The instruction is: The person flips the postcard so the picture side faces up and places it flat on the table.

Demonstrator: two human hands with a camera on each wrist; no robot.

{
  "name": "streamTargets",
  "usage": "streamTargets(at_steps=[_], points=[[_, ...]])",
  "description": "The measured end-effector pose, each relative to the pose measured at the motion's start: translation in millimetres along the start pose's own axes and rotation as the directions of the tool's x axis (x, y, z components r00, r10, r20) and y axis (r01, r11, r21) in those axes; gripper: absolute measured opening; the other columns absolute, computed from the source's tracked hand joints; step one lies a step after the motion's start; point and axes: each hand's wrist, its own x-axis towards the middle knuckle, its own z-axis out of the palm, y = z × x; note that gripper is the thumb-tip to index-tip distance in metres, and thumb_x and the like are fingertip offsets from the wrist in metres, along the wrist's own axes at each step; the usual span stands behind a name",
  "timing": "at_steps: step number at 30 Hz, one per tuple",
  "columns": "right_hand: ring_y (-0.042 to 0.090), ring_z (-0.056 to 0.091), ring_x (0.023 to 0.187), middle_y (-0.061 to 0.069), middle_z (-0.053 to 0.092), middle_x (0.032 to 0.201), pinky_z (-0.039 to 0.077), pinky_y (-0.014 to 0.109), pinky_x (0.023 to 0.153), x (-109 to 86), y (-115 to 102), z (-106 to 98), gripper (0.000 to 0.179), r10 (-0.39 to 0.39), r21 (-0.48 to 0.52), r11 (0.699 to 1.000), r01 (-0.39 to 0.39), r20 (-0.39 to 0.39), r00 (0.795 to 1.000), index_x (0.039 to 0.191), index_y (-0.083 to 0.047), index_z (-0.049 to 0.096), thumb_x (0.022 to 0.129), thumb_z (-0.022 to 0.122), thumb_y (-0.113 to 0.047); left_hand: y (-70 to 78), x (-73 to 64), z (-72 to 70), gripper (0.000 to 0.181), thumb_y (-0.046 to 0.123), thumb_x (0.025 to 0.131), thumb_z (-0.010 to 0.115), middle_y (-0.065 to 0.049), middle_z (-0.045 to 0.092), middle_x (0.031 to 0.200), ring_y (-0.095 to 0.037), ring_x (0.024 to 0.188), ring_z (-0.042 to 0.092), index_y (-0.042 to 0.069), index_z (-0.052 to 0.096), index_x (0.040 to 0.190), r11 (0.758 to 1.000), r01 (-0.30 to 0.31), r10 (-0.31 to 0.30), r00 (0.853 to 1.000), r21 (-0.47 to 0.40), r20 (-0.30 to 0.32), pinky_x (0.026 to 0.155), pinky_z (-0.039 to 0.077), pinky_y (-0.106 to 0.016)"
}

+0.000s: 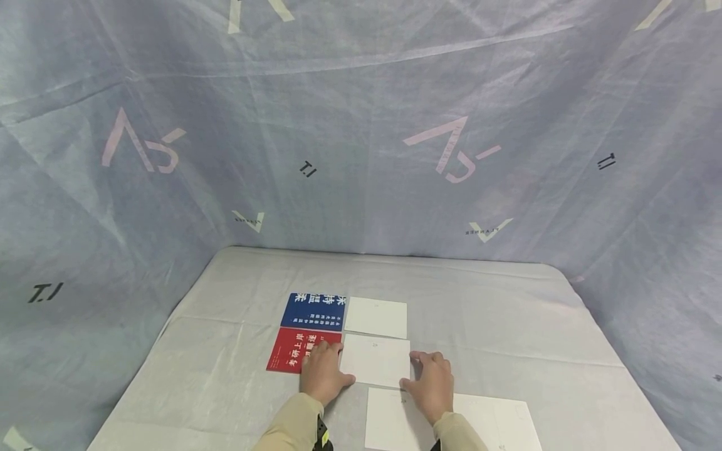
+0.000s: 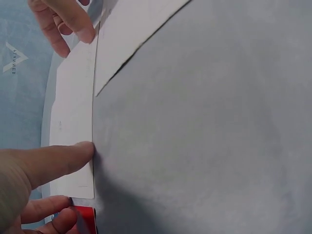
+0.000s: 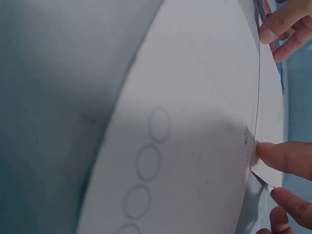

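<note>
A blank-looking white card (image 1: 375,360) lies on the table with a hand at each side. My left hand (image 1: 324,374) holds its near left corner, thumb (image 2: 84,147) at the near edge and fingers at the left edge. Opposite, my right hand (image 1: 433,383) holds the near right corner between thumb (image 3: 268,151) and index finger. Under the left hand is a red card (image 1: 282,352) with white characters, partly covered. Another white card (image 1: 383,416) lies just nearer, partly below the right hand; in the right wrist view it shows printed circles.
Beyond the red card lies a blue card (image 1: 313,313) with white lettering, beside another white card (image 1: 376,317). One more white card (image 1: 502,423) is at the near right, partly behind the right sleeve. Grey cloth covers the table (image 1: 225,351); printed fabric walls (image 1: 361,125) surround it.
</note>
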Motion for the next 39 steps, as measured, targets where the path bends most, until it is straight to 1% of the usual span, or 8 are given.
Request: streamTargets(at_steps=[3, 8, 14, 18, 23, 28, 34, 39], points=[[0.037, 0.057, 0.1, 0.018, 0.061, 0.103, 0.047, 0.056, 0.089, -1.6, -1, 0, 0.057, 0.007, 0.009, 1.0, -0.007, -0.005, 1.0, 0.113, 0.001, 0.071, 0.062, 0.093, -0.008, 0.4, 0.0, 0.6, 0.07, 0.024, 0.063, 0.097, -0.021, 0.064, 0.121, -0.04, 0.116, 0.057, 0.001, 0.067, 0.121, 1.0, 0.002, -0.002, 1.0, 0.001, 0.001, 0.097, 0.042, -0.057], [0.036, 0.056, 0.1, 0.016, 0.061, 0.102, 0.045, 0.056, 0.089, -2.4, 2, -1, 0.056, 0.001, 0.015, 1.0, -0.001, -0.018, 1.0, 0.113, -0.001, 0.071, 0.062, 0.092, -0.008, -0.1, -0.6, 1.6, 0.065, 0.023, 0.062, 0.097, -0.016, 0.064, 0.112, -0.037, 0.109, 0.059, 0.002, 0.067, 0.115, 1.0, -0.002, 0.002, 1.0, -0.008, -0.017, 0.094, 0.043, -0.056], [0.036, 0.055, 0.1, 0.017, 0.06, 0.101, 0.046, 0.055, 0.087, -1.7, 4, -4, 0.053, -0.014, -0.02, 1.0, 0.015, 0.023, 1.0, 0.113, 0.004, 0.071, 0.07, 0.091, -0.019, -1.7, -1.1, 3.5, 0.06, 0.022, 0.061, 0.098, -0.01, 0.063, 0.103, -0.031, 0.101, 0.059, 0.006, 0.065, 0.108, 1.0, -0.005, 0.004, 0.999, -0.027, -0.038, 0.091, 0.044, -0.053], [0.035, 0.055, 0.099, 0.016, 0.06, 0.101, 0.046, 0.054, 0.087, -0.6, 4, -6, 0.047, -0.002, -0.034, 0.999, 0.004, 0.051, 0.999, 0.108, 0.005, 0.073, 0.075, 0.089, -0.025, -1.7, -1.8, 4.2, 0.058, 0.022, 0.06, 0.098, -0.007, 0.062, 0.1, -0.028, 0.096, 0.058, 0.008, 0.064, 0.105, 0.999, -0.006, 0.005, 0.999, -0.032, -0.042, 0.089, 0.044, -0.051], [0.033, 0.056, 0.098, 0.014, 0.06, 0.099, 0.047, 0.054, 0.088, 0.6, 3, -7, 0.036, 0.003, -0.044, 0.999, -0.001, 0.05, 0.999, 0.098, 0.002, 0.075, 0.078, 0.087, -0.025, -1.8, -2.9, 3.2, 0.054, 0.023, 0.061, 0.098, -0.005, 0.06, 0.095, -0.026, 0.092, 0.057, 0.009, 0.064, 0.1, 0.999, -0.008, 0.006, 0.999, -0.034, -0.053, 0.088, 0.045, -0.05], [0.035, 0.056, 0.099, 0.014, 0.06, 0.098, 0.047, 0.056, 0.089, 1.4, 2, -7, 0.027, 0.021, -0.019, 1.0, -0.02, 0.046, 0.999, 0.092, 0.0, 0.074, 0.081, 0.084, -0.023, -1.3, -4.3, -0.2, 0.045, 0.023, 0.066, 0.094, -0.005, 0.059, 0.092, -0.026, 0.091, 0.056, 0.009, 0.064, 0.096, 0.999, -0.016, 0.013, 0.998, -0.034, -0.063, 0.087, 0.045, -0.05], [0.034, 0.056, 0.098, 0.013, 0.059, 0.097, 0.048, 0.055, 0.09, 3.3, 0, -8, 0.023, 0.039, 0.019, 0.999, -0.04, 0.048, 0.998, 0.089, -0.001, 0.073, 0.083, 0.082, -0.021, 0.6, -4.9, -4.5, 0.031, 0.022, 0.074, 0.089, -0.003, 0.056, 0.088, -0.025, 0.088, 0.054, 0.01, 0.066, 0.092, 0.999, -0.015, 0.012, 0.997, -0.042, -0.079, 0.084, 0.044, -0.048], [0.033, 0.055, 0.097, 0.012, 0.058, 0.097, 0.048, 0.054, 0.088, 4.4, 0, -9, 0.021, 0.035, 0.036, 0.999, -0.037, 0.048, 0.998, 0.085, -0.003, 0.072, 0.083, 0.082, -0.022, 2.5, -4.0, -7.2, 0.023, 0.025, 0.084, 0.082, -0.002, 0.055, 0.086, -0.023, 0.086, 0.053, 0.009, 0.068, 0.093, 0.998, 0.005, -0.01, 0.996, -0.059, -0.092, 0.082, 0.044, -0.046]])
